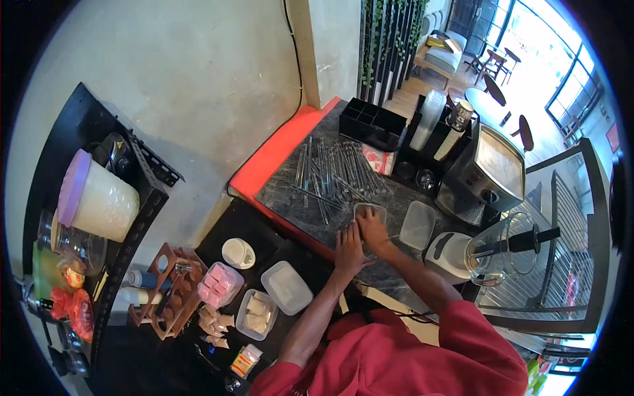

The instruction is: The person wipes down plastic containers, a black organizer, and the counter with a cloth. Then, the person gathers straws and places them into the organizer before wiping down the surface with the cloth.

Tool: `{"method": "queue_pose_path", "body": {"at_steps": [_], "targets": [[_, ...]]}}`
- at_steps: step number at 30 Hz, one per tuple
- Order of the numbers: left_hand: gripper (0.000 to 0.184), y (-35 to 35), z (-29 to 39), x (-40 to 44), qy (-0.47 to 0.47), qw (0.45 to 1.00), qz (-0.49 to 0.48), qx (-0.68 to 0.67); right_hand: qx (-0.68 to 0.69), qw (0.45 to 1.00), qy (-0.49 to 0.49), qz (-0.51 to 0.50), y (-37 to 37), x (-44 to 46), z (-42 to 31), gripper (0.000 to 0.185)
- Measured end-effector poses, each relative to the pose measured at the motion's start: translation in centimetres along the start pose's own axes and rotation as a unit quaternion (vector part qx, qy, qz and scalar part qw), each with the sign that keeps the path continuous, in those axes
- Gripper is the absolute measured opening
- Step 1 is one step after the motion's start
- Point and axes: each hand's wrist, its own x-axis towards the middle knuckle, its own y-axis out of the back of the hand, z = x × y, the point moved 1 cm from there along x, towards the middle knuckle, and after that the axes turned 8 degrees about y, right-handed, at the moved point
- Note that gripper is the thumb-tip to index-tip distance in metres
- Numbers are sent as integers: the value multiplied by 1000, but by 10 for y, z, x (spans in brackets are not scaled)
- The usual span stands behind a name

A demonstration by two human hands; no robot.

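A small clear plastic container (380,209) stands on the dark marbled counter, with both hands at its near side. My right hand (373,231) reaches over the rim, its fingers bent down into the container; the fingertips are hidden, and whether they hold anything does not show. Close beside it, my left hand (349,248) lies with fingers stretched toward the near wall of the container. Just beyond the hands, many clear wrapped straws (340,168) are spread loosely over the counter. A translucent plastic lid or shallow tub (417,225) rests to the right of the container.
A black compartment organizer (373,122), a cup holder with stacked cups (432,119), a steel machine (492,165) and a blender (456,257) line the counter. On the lower black surface are a white scale (238,253), tubs with pink packets (220,284) and a wooden rack (173,290).
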Motion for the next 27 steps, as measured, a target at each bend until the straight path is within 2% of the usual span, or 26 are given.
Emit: {"method": "queue_pose_path", "body": {"at_steps": [1,2,4,5,6,7,8,10,11,12,13,14,16,19,21,22,23,24,25,26,27], "targets": [[132,2,3,1,-1,1000,-10,-1,-43,998,50,-24,-24,-7,11,35],[132,4,5,1,1,1000,-12,-4,-43,997,51,-28,-40,-8,24,35],[133,6,8,2,40,999,-21,-1,56,985,76,-147,-53,-1,40,38],[133,7,9,-1,36,999,-22,1,56,985,72,-145,-46,-3,45,38],[133,8,10,-1,47,999,-25,-3,221,923,59,-310,-26,1,44,43],[133,7,11,0,59,998,-27,-9,373,807,44,-456,-18,-1,49,49],[133,6,12,-4,54,998,-24,-9,371,810,43,-453,-12,-8,48,49],[133,7,13,-4,49,997,-6,-57,400,837,35,-372,-4,-14,43,50],[133,10,11,3,51,997,2,-58,289,887,23,-359,5,-8,38,45],[133,9,10,1,43,998,5,-45,290,885,25,-363,27,-1,16,45],[132,6,9,-2,34,999,5,-32,166,959,-9,-228,50,9,-3,42],[132,6,9,-3,36,999,3,-32,35,995,-43,-81,63,16,-11,40],[133,6,10,-3,19,1000,0,-12,6,996,-27,-82,44,11,-4,44],[132,1,12,-4,20,999,-11,23,-13,992,20,-127,-1,-7,18,38],[133,3,15,4,35,999,-16,18,103,963,-14,-247,-16,-3,37,30],[133,1,15,-4,48,998,-29,16,107,962,-22,-250,-14,-17,32,30],[133,2,16,-7,42,998,-30,18,247,908,-10,-338,-9,-23,32,27],[135,2,15,-6,35,999,-28,15,376,829,7,-413,12,-20,29,24],[137,2,14,-4,30,999,-24,9,294,865,135,-385,57,-9,11,23],[137,-2,11,-2,31,999,-18,6,288,866,138,-385,71,-7,9,23],[138,-8,4,0,24,1000,-9,-9,322,885,153,-300,79,-8,8,23]]}}
